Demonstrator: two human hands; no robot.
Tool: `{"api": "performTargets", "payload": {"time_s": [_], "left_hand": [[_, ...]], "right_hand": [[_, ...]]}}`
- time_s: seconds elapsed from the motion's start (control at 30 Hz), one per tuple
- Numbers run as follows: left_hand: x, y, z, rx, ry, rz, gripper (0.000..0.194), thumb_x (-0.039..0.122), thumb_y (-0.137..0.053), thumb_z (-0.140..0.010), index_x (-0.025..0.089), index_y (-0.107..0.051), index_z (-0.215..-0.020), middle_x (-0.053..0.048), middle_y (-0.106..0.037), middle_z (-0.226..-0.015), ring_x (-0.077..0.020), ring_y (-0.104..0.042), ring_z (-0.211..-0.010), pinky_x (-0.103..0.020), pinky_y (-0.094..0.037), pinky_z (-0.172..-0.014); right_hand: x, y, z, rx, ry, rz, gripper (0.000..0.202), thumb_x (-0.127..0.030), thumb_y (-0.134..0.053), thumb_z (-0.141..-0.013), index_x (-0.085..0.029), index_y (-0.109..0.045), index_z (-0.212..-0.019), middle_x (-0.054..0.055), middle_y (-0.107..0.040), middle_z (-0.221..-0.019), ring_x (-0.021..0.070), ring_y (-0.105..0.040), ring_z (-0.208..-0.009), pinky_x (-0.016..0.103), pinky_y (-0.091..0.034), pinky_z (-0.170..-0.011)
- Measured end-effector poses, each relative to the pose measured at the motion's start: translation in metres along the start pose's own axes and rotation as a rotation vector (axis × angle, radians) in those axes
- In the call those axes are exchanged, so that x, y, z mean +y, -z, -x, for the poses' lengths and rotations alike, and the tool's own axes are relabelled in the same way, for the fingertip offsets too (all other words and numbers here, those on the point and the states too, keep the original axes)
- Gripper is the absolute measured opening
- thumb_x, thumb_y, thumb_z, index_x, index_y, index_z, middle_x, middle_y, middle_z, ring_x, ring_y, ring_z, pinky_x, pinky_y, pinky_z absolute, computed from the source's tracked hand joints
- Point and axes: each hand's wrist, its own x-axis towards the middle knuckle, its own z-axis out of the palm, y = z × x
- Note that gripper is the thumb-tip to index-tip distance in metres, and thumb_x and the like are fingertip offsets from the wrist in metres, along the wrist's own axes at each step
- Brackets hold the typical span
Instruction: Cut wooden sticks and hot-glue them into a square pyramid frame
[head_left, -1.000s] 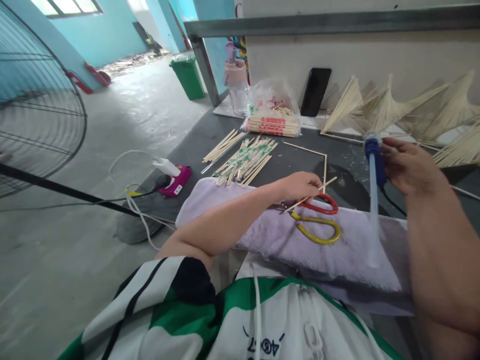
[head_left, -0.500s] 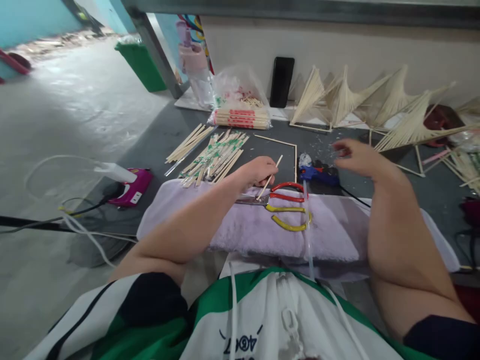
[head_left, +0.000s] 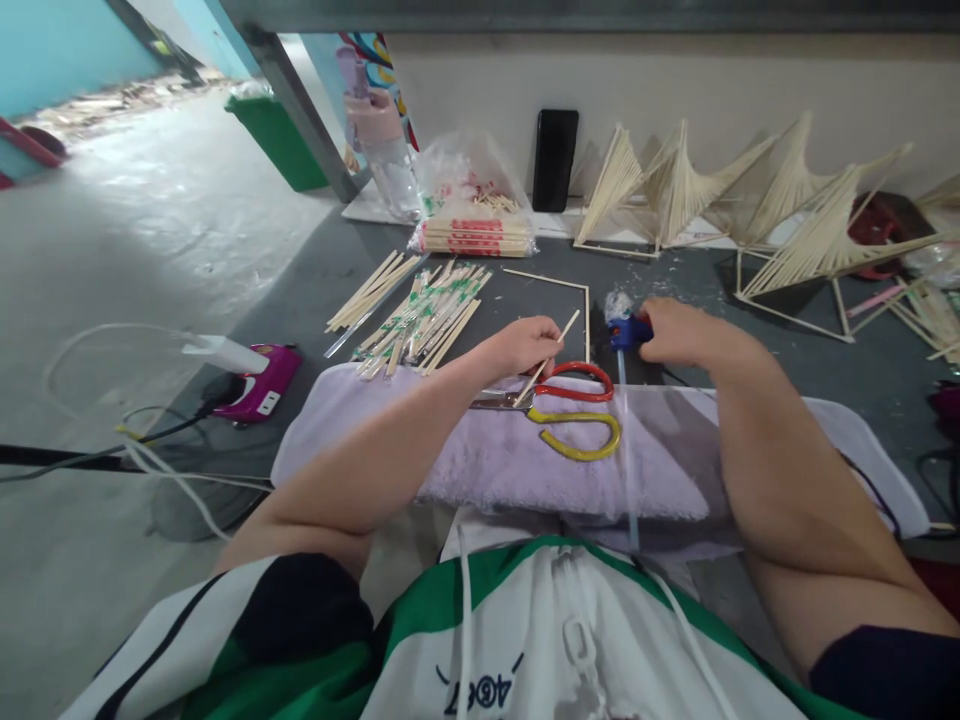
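Note:
My left hand (head_left: 527, 347) pinches a wooden chopstick (head_left: 564, 335), held slantwise above the lilac towel (head_left: 480, 455). Just beneath it lie scissors with one red and one yellow handle (head_left: 581, 452). My right hand (head_left: 679, 332) is closed around the handle of a blue hot glue gun (head_left: 622, 333). A long clear glue stick (head_left: 628, 455) runs from the gun's back end toward me across the towel. Between my hands, an angled frame of joined sticks (head_left: 587, 325) lies on the dark table.
Loose chopsticks (head_left: 367, 293) and wrapped ones (head_left: 420, 315) lie left of my left hand. Behind them are a bag of chopsticks (head_left: 476, 236), a bottle (head_left: 382, 140) and an upright phone (head_left: 556, 160). Stick models (head_left: 682, 200) stand back right; a magenta power socket (head_left: 270, 385) sits left.
My right hand has come down and left onto the glue gun and closed on its handle; the gun has turned slightly. My left hand still holds the chopstick, almost unmoved.

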Motion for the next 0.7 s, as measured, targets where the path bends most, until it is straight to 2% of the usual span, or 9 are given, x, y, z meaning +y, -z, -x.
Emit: {"api": "performTargets", "payload": {"time_s": [0.1, 0.17, 0.27, 0.33, 0.43, 0.53, 0.7], "left_hand": [[0.001, -0.005, -0.001, 0.031, -0.078, -0.011, 0.010, 0.015, -0.059, -0.094, 0.018, -0.060, -0.085, -0.002, -0.074, -0.077, -0.0110, -0.060, -0.065, -0.022, -0.041, -0.063], [0.000, -0.007, -0.001, 0.068, -0.104, -0.022, 0.010, 0.014, -0.060, -0.093, 0.017, -0.063, -0.085, -0.002, -0.074, -0.084, -0.0114, -0.062, -0.074, -0.022, -0.042, -0.067], [-0.001, -0.009, -0.001, 0.090, -0.100, -0.048, 0.007, 0.015, -0.064, -0.091, 0.016, -0.065, -0.084, -0.001, -0.073, -0.088, -0.0108, -0.058, -0.075, -0.022, -0.039, -0.067], [0.001, -0.008, 0.000, 0.061, -0.078, -0.027, 0.007, 0.014, -0.064, -0.091, 0.016, -0.066, -0.085, -0.001, -0.073, -0.088, -0.0098, -0.055, -0.071, -0.022, -0.038, -0.065], [0.007, -0.006, 0.004, 0.005, -0.052, 0.068, 0.009, 0.014, -0.060, -0.096, 0.015, -0.066, -0.088, -0.003, -0.076, -0.091, -0.0101, -0.060, -0.073, -0.022, -0.042, -0.066], [0.011, -0.005, 0.006, -0.023, -0.054, 0.133, 0.010, 0.016, -0.059, -0.100, 0.016, -0.063, -0.091, -0.006, -0.078, -0.095, -0.0111, -0.065, -0.077, -0.022, -0.044, -0.065], [0.007, -0.003, 0.002, -0.072, -0.084, 0.169, 0.009, 0.017, -0.058, -0.103, 0.016, -0.059, -0.094, -0.008, -0.080, -0.096, -0.0125, -0.071, -0.081, -0.023, -0.047, -0.068]], "right_hand": [[0.012, 0.015, 0.005, 0.130, -0.069, -0.160, 0.032, -0.027, -0.075, -0.068, -0.025, -0.056, -0.093, 0.012, -0.073, -0.097, 0.0352, -0.070, -0.096, 0.048, -0.058, -0.089], [0.018, 0.023, 0.010, 0.196, -0.114, -0.426, 0.031, -0.029, -0.072, -0.066, -0.028, -0.055, -0.092, 0.005, -0.068, -0.082, 0.0291, -0.066, -0.081, 0.046, -0.058, -0.080], [0.016, 0.026, 0.017, 0.218, -0.120, -0.902, 0.029, -0.028, -0.067, -0.061, -0.029, -0.056, -0.088, 0.000, -0.058, -0.067, 0.0213, -0.054, -0.061, 0.039, -0.054, -0.064], [0.010, 0.024, 0.020, 0.202, -0.083, -1.096, 0.025, -0.029, -0.067, -0.060, -0.029, -0.057, -0.084, -0.001, -0.051, -0.059, 0.0194, -0.048, -0.057, 0.036, -0.051, -0.057], [-0.002, 0.019, 0.019, 0.167, -0.003, -1.277, 0.022, -0.026, -0.068, -0.060, -0.027, -0.059, -0.079, 0.000, -0.056, -0.065, 0.0163, -0.047, -0.057, 0.031, -0.048, -0.051], [-0.014, 0.011, 0.015, 0.119, 0.012, -1.403, 0.022, -0.021, -0.070, -0.061, -0.023, -0.060, -0.081, 0.003, -0.067, -0.080, 0.0150, -0.057, -0.062, 0.027, -0.052, -0.051], [-0.039, -0.003, 0.010, 0.017, -0.042, -1.632, 0.020, -0.015, -0.069, -0.072, -0.022, -0.058, -0.086, 0.005, -0.074, -0.087, 0.0208, -0.074, -0.080, 0.036, -0.067, -0.068]]}}
